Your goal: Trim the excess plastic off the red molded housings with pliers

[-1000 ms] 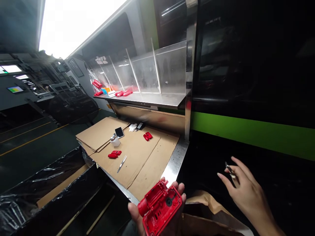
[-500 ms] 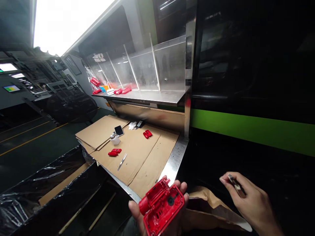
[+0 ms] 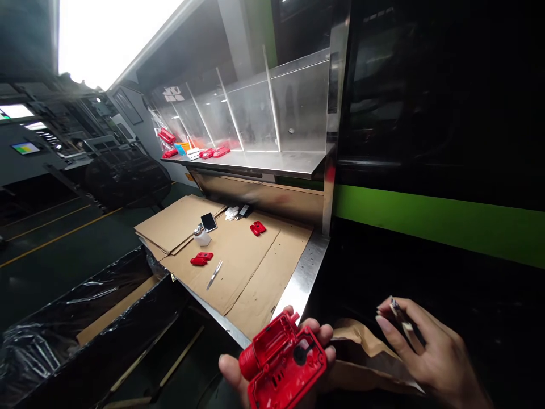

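Since the earlier frames the right hand (image 3: 426, 355) has drawn in and curled, from spread fingers to a pinch, and the left hand (image 3: 272, 375) has shifted slightly right with its load. That left hand lies palm up at the bottom edge of the view, fingers wrapped from beneath around a red plastic housing (image 3: 283, 360), which rests in the palm with its open, ribbed inside facing up and its rounded end toward the thumb; the fingertips show past its far edge. Well to the right of it, and not touching it, the right hand is closed with thumb and fingers together on a small thin tool (image 3: 399, 318), whose tip pokes up between the fingertips. Between and beneath the two hands lies crumpled brown paper (image 3: 366, 352). Beyond the left hand is the metal surface (image 3: 304, 272) covered with sheets of cardboard (image 3: 242, 267); on it lie tweezers (image 3: 214, 275), a pair of small red parts (image 3: 201, 259), another red part (image 3: 258, 228), a small white bottle (image 3: 201, 235) and a phone (image 3: 208, 221). Above, a steel shelf (image 3: 272, 162) with clear dividers carries more red parts (image 3: 214, 152).
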`<control>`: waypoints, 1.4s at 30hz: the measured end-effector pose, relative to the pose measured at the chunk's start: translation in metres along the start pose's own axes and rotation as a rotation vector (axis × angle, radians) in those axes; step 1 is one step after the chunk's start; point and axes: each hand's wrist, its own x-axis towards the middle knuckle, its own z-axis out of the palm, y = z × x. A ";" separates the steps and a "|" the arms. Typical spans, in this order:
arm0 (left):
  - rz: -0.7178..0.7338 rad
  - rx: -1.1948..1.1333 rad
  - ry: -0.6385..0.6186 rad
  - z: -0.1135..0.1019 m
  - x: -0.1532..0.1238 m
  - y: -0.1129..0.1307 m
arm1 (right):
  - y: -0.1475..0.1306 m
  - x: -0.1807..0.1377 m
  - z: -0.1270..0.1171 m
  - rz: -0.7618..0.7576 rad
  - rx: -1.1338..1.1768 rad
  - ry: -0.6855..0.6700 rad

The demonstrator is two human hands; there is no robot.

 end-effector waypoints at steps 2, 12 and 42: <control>-0.002 0.000 0.010 0.001 0.000 -0.001 | -0.001 0.000 -0.001 -0.045 -0.020 -0.004; 0.108 0.118 0.155 0.005 0.002 -0.010 | -0.001 0.005 -0.009 -0.317 -0.109 -0.117; 0.110 0.141 0.611 -0.001 0.007 -0.038 | -0.025 0.004 0.009 -0.609 -0.400 0.017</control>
